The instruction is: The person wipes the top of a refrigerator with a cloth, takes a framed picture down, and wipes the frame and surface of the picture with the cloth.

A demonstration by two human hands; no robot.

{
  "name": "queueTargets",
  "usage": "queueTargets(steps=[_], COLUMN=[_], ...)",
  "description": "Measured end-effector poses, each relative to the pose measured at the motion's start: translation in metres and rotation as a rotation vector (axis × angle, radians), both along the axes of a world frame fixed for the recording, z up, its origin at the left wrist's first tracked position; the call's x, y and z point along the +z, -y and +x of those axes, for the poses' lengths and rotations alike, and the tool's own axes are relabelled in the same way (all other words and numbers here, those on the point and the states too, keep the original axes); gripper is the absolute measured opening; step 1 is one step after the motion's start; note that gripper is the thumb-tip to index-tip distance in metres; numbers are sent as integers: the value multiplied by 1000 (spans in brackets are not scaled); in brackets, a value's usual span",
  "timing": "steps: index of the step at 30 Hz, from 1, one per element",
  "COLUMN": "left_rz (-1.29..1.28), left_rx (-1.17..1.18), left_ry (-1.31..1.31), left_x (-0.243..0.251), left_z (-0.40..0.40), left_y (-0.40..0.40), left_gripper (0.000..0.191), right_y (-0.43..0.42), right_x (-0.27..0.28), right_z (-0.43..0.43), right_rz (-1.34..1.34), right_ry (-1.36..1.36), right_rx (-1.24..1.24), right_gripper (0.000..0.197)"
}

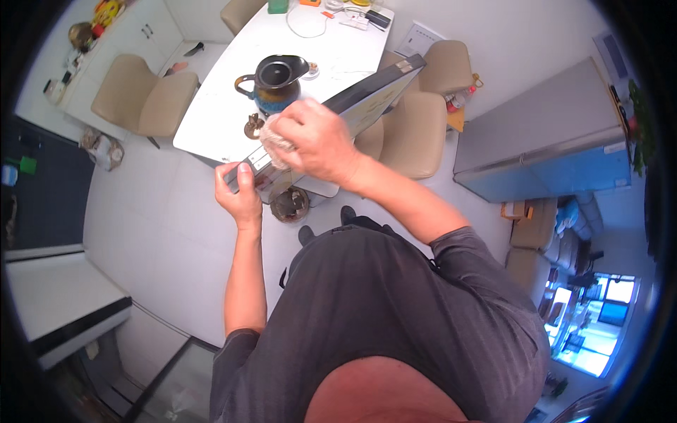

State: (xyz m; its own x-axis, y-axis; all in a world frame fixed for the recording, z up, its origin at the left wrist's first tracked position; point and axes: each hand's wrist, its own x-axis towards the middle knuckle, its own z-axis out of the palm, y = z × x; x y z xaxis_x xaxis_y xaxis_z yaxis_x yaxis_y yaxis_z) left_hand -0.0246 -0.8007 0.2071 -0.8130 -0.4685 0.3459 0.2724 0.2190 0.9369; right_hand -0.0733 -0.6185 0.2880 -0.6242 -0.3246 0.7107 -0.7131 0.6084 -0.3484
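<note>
A dark-edged flat panel, like a picture frame, stands on its side and slants across the near part of the white table. My left hand grips its near corner, the thumb over the edge. In my right hand is a bunched pale cloth, pressed against the panel's upper edge just beyond my left hand. The panel's face, partly yellowish, turns to the right and is mostly hidden by my right hand and forearm. Close behind the cloth sit a small brown figurine and a brown-and-blue glazed pitcher.
The white table carries a cable and small items at its far end. Beige chairs stand right of it, another beige chair left. A round bin stands below the near edge. A grey refrigerator is at right.
</note>
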Motion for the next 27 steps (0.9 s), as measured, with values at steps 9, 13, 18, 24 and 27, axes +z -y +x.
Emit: queueTargets(steps=[9,13,18,24,27], left_rz=[2,-4,180,129,133], left_rx=[35,17,-23,-75,-65], left_ry=[15,-21,-26,-70,-66], left_x=[-7,-16,-21,-17,-15], left_z=[-8,-8,-7,-10,-7], left_y=[1,1,6,5,5], left_gripper=[28,21,22,24,24], right_y=[-193,-181,-89,-73,-128], right_x=[-15,-15,-14,-14,-18], right_z=[-101,-84,-38,-18,-47], right_rz=[132,76,-2,-10,83], right_ry=[-146,20,-224,-139,-158], right_rx=[-514,-690,-124,98,-86], right_gripper=[21,19,17,21,23])
